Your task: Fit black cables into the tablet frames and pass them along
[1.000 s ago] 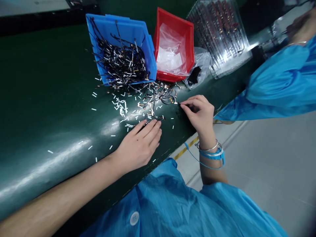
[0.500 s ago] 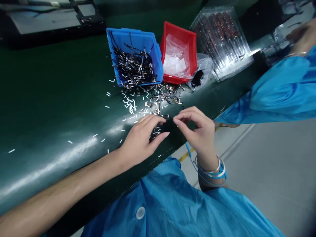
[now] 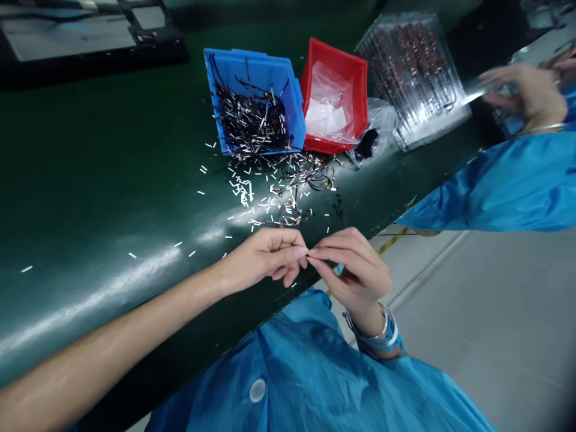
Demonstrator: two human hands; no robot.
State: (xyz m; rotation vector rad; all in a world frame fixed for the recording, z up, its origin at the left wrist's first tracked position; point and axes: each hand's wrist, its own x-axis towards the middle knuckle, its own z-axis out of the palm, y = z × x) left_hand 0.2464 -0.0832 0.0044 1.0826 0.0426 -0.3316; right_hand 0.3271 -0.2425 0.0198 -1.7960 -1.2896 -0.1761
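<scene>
Near the front edge of the green table, my left hand [image 3: 276,255] and my right hand [image 3: 353,267] meet with their fingertips pinched close together. Whatever is between those fingertips is too small and too covered to name. Just beyond them lies a loose pile of short black cables [image 3: 310,174] with small connectors. Many little white strips [image 3: 243,192] are scattered left of that pile. Behind it stands a blue bin [image 3: 294,90] heaped with similar black cables.
Right of the blue bin is a red bin [image 3: 360,99] holding clear bags, with a plastic bag [image 3: 382,123] beside it. Stacked clear trays [image 3: 414,78] stand farther right. A co-worker's hand [image 3: 526,93] and blue sleeve reach in at the right. A black frame [image 3: 157,54] lies back left.
My hands have drawn toward the table edge and come together, fingertips now touching. The left fingers have closed from a spread curve. The co-worker's hand has moved left toward the trays.
</scene>
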